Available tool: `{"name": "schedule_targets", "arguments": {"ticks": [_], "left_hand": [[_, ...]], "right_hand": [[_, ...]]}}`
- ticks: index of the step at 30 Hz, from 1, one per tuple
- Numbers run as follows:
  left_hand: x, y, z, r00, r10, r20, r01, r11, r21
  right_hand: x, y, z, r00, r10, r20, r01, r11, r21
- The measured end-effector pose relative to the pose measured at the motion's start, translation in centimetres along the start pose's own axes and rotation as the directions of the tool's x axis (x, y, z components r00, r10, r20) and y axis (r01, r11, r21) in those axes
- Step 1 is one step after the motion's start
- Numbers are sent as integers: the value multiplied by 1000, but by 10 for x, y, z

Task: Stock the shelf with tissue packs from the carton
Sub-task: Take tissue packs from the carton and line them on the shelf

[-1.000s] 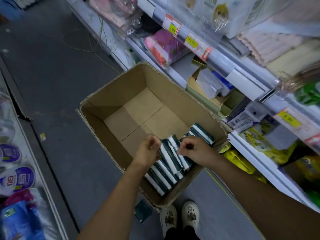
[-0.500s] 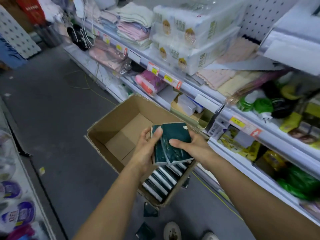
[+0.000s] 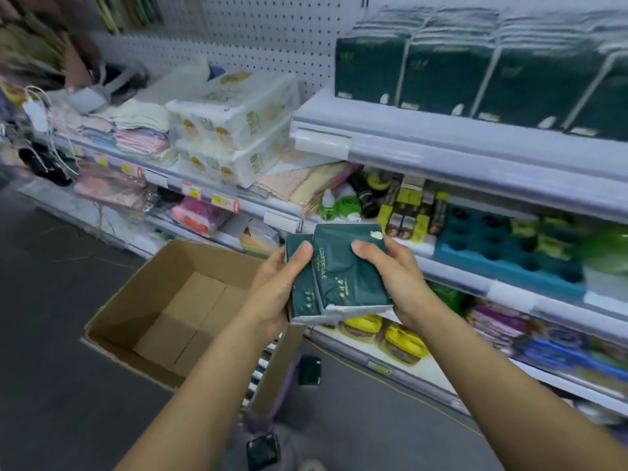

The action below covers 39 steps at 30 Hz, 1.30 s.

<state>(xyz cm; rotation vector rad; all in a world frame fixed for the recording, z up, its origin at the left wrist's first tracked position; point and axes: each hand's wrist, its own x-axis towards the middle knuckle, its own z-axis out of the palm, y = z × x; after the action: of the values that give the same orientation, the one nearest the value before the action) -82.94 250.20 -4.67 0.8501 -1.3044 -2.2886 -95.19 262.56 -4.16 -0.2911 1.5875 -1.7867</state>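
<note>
While the open brown cardboard carton (image 3: pixel 176 311) sat below, left hand (image 3: pixel 275 287) and right hand (image 3: pixel 390 273) gripped two dark green plastic-wrapped tissue packs (image 3: pixel 339 273) before the white metal shelf (image 3: pixel 441 144).

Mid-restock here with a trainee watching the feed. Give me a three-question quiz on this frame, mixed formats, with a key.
1. True or false: the green packs are held by both the left hand and the right hand.
2. Multiple choice: matching green stock already stands on A) the top shelf, B) the floor, C) the bottom shelf.
3. Fill in: the carton sits to the ___ of the held packs in the head view.

Key: 1 true; 2 A; 3 lower left.
</note>
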Motion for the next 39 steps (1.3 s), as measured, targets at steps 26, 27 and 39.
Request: {"name": "schedule_targets", "arguments": {"ticks": [26,27,39], "left_hand": [[-103,-109,434,881,-58,470,-106,943,315],[-101,-108,447,877,-52,478,-114,943,312],[-38,-92,554,877,-12,480,-147,944,294]], "right_hand": [[-226,-135,-431,894,-324,-308,201,907,-369],[-227,-141,-440,886,-329,-327,209,913,-351],[-200,-204,-542,619,-488,-615,472,858,-205]]}}
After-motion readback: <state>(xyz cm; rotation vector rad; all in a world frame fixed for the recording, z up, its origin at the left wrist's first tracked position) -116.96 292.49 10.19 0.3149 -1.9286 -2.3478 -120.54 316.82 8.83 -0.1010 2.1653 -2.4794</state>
